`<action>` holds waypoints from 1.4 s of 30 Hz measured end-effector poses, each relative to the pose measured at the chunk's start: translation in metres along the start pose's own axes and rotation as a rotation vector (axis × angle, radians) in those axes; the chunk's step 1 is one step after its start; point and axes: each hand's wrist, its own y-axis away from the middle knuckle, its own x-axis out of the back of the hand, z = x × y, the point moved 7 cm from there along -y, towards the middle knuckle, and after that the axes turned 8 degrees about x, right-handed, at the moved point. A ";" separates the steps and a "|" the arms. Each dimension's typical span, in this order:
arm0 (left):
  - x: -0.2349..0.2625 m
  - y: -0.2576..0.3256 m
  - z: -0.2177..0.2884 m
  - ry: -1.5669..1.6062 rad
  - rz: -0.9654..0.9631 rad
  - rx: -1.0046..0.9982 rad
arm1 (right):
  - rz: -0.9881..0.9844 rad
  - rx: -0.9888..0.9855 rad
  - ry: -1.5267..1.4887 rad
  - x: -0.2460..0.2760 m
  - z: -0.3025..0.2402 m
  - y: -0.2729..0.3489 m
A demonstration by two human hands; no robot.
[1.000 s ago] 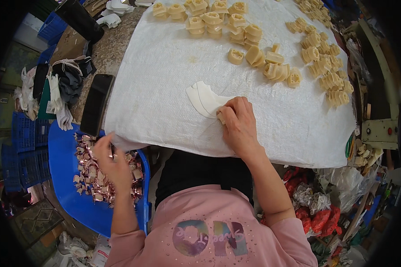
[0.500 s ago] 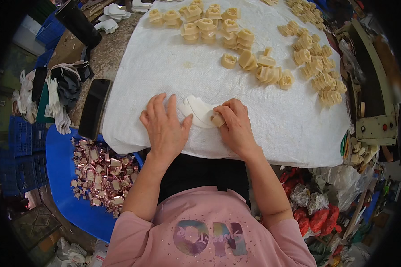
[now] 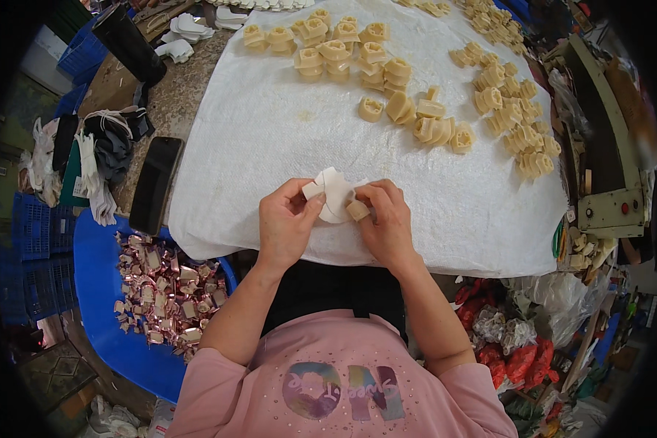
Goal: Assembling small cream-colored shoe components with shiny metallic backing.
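Observation:
Over the near part of the white woven sheet [image 3: 263,131], my left hand [image 3: 285,226] pinches a few thin, curved white sheet pieces [image 3: 336,196] between thumb and fingers. The pieces overlap in a fan shape. On their other side, my right hand [image 3: 388,226] is closed on a small cream moulded piece [image 3: 358,210], right against the white pieces. Whether its fingers also grip the white edge is hard to make out. Farther off, a cluster of similar cream moulded pieces [image 3: 336,51] stands on the sheet.
More cream pieces [image 3: 515,109] line the right side. A phone [image 3: 156,182] lies left of the sheet, near a black cylinder [image 3: 128,44]. Below left, a blue tub [image 3: 98,292] holds shiny pinkish parts [image 3: 171,292]. Red and clear bags [image 3: 518,350] are heaped at lower right.
My left hand has gone from spread flat beside the white pieces to pinching them, moving right and nearer. The white pieces now look lifted and turned. My right hand keeps the cream piece.

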 end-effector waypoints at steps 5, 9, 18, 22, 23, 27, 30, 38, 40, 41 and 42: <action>0.000 0.010 0.010 0.002 0.034 -0.035 | 0.133 0.047 0.080 0.031 -0.038 -0.004; -0.013 0.019 0.015 0.019 -0.045 -0.028 | 0.049 0.117 -0.065 0.031 -0.050 -0.007; -0.032 0.019 0.013 0.283 -0.270 -0.014 | 0.021 0.033 -0.369 0.030 -0.032 -0.001; -0.023 0.016 0.012 0.383 -0.130 -0.001 | 0.302 -0.277 -0.657 0.048 -0.004 0.014; -0.017 0.011 0.011 0.444 -0.062 0.038 | 0.408 -0.324 -0.652 0.062 0.016 0.022; 0.003 0.000 -0.002 0.322 0.020 0.025 | 0.844 -0.350 -0.847 0.115 0.048 0.038; 0.015 0.001 0.001 -0.237 0.163 -0.034 | 0.728 -0.254 -0.877 0.121 0.042 0.039; 0.003 0.015 0.043 -1.031 0.396 -0.656 | 0.379 -0.162 -0.399 0.093 0.006 0.028; -0.006 0.028 0.048 -1.030 0.395 -0.734 | 0.343 -0.040 -0.197 0.088 -0.008 0.021; -0.018 0.037 0.050 -0.920 0.240 -0.714 | 0.346 0.027 -0.098 0.087 -0.020 0.015; -0.032 0.043 0.051 -0.809 0.088 -0.689 | 0.329 0.043 -0.087 0.081 -0.025 0.013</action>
